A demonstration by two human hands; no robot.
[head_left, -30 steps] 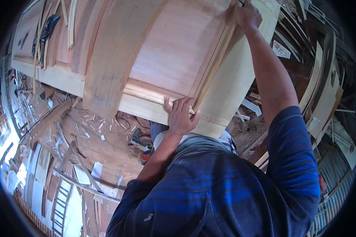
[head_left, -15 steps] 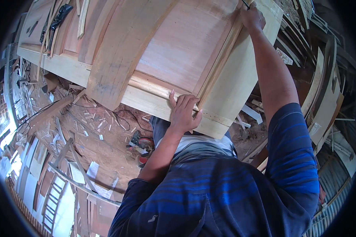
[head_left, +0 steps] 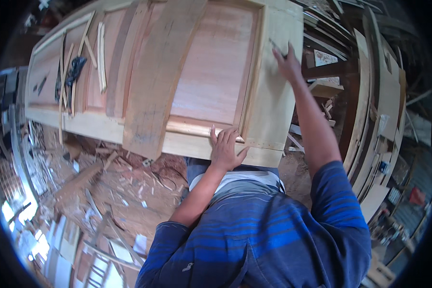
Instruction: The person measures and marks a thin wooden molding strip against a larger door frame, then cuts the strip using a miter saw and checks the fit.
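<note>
A large wooden panel door [head_left: 273, 110] lies in front of me, with pale frame rails and pinkish inset panels. My left hand [head_left: 224, 151] rests on its near edge, fingers spread over a strip of moulding [head_left: 192, 128] along the bottom of the right-hand inset. Farther off, over the pale right-hand rail, is my right hand [head_left: 288, 66], its thumb and forefinger apart. A thin dark object [head_left: 271, 42] shows at the fingertips on its left side; its kind is too blurred to tell. A wide brown board [head_left: 158, 72] lies across the door, left of the bare inset.
Loose wood strips [head_left: 102, 57] and a crumpled black plastic piece [head_left: 75, 69] lie on the door's left part. Offcuts and scraps litter the dirt floor [head_left: 144, 192]. Long boards [head_left: 365, 105] stand at the right. A curved frame and slatted pieces [head_left: 98, 269] lie at lower left.
My right hand has come nearer and leftward from the door's far corner, and its fingers have spread. The left hand stays at the moulding, now flatter. The view has shifted.
</note>
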